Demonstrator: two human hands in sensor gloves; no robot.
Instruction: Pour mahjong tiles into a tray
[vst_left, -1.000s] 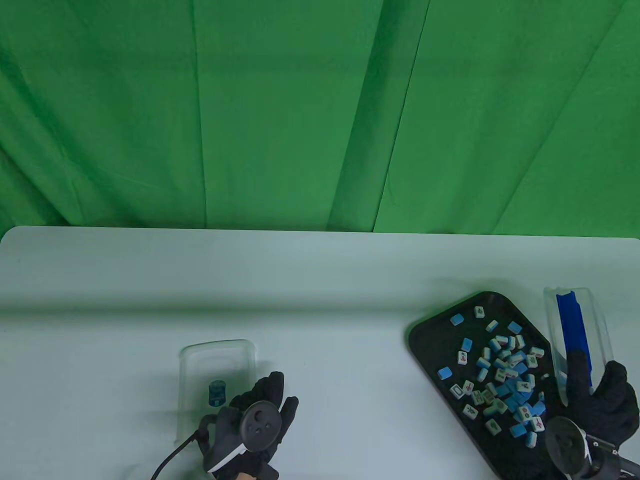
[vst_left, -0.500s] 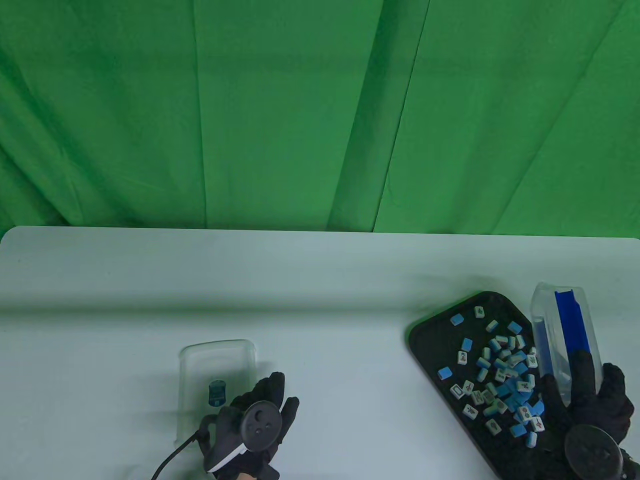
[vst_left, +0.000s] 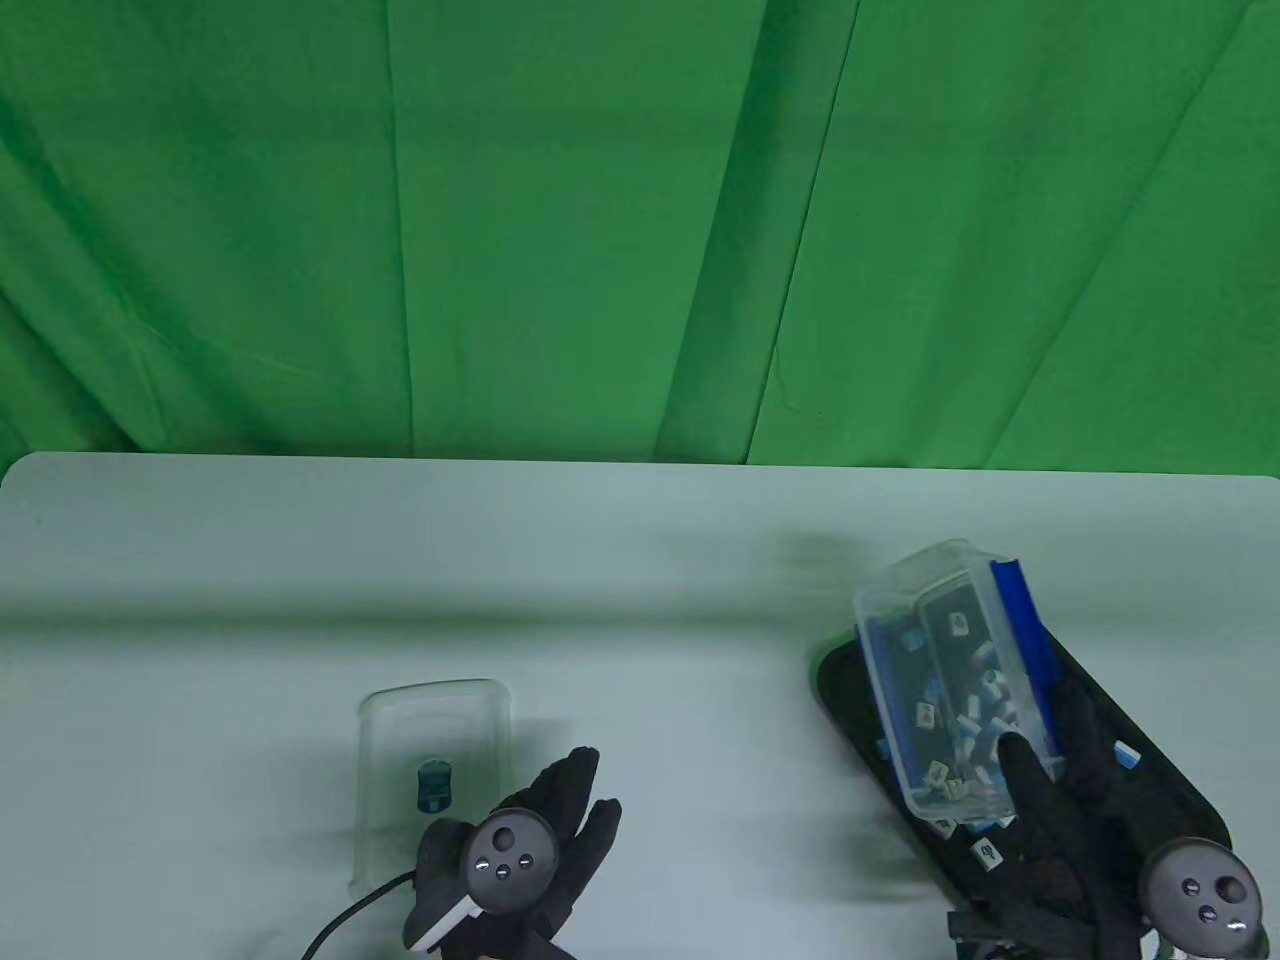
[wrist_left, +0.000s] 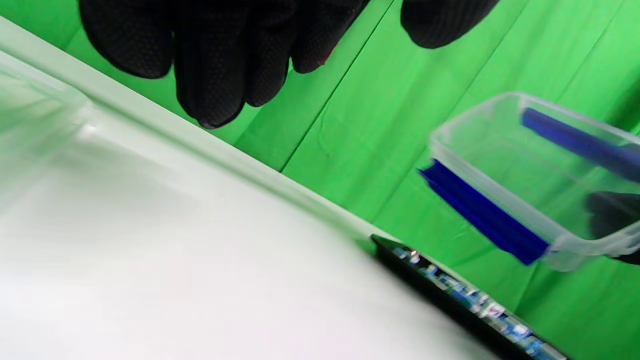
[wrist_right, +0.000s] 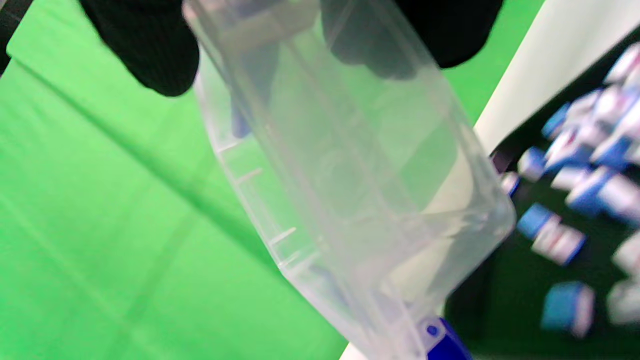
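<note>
My right hand (vst_left: 1050, 770) grips a clear plastic container (vst_left: 950, 680) with blue side clips and holds it tilted in the air above the black tray (vst_left: 1160, 790). Blue-and-white mahjong tiles (vst_left: 985, 852) lie scattered in the tray, several seen through the container's clear walls. In the left wrist view the container (wrist_left: 525, 165) looks empty, above the tray (wrist_left: 450, 295). In the right wrist view the container (wrist_right: 350, 190) fills the middle, with tiles (wrist_right: 575, 200) in the tray at right. My left hand (vst_left: 560, 830) is open, fingers stretched out, beside the clear lid (vst_left: 430, 730).
The clear lid with a small blue label lies flat on the white table (vst_left: 640, 620) at the front left. A green cloth backdrop (vst_left: 640, 220) hangs behind the table's far edge. The tray sits at the front right corner.
My right hand has swung the container from the tray's right side leftward to above the tray and turned it. My left hand has shifted slightly right and its fingers have stretched out.
</note>
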